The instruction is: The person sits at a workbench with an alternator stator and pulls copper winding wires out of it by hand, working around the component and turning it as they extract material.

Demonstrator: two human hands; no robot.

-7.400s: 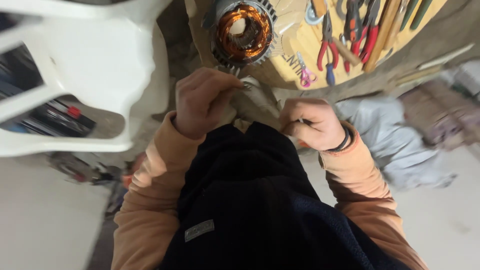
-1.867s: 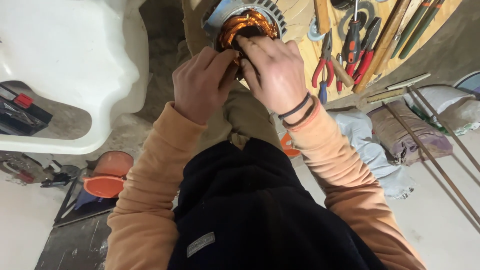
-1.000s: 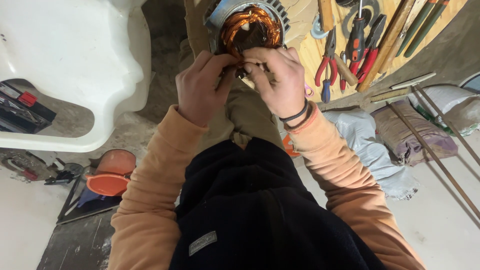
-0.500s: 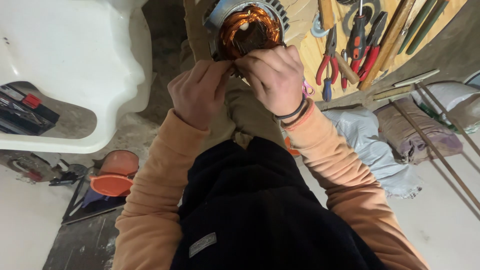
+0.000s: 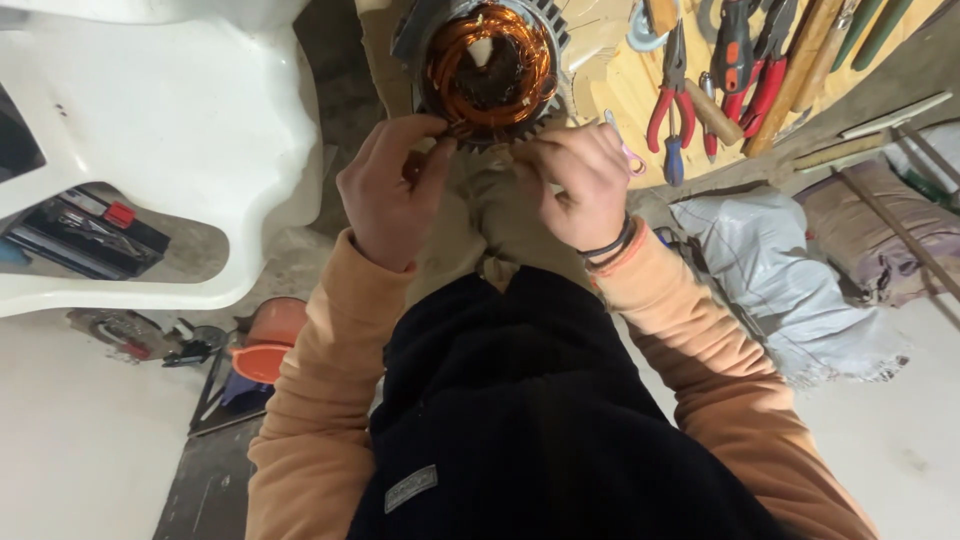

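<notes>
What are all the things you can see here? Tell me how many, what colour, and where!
Motor stator: one, grey metal with copper windings, top centre, at both hands' fingertips.
Wooden board: one, yellow-tan, top right, under the tools.
Pliers: one, red handles, on the board.
Other hand tools: several, red and wooden handles, on the board.
Plastic chair: one, white, upper left.
Plastic sack: one, grey, right, on the floor.
Bowl: one, orange, lower left.
Left hand: one, fingers at the stator's rim.
Right hand: one, dark bands at the wrist, at the stator's rim.
</notes>
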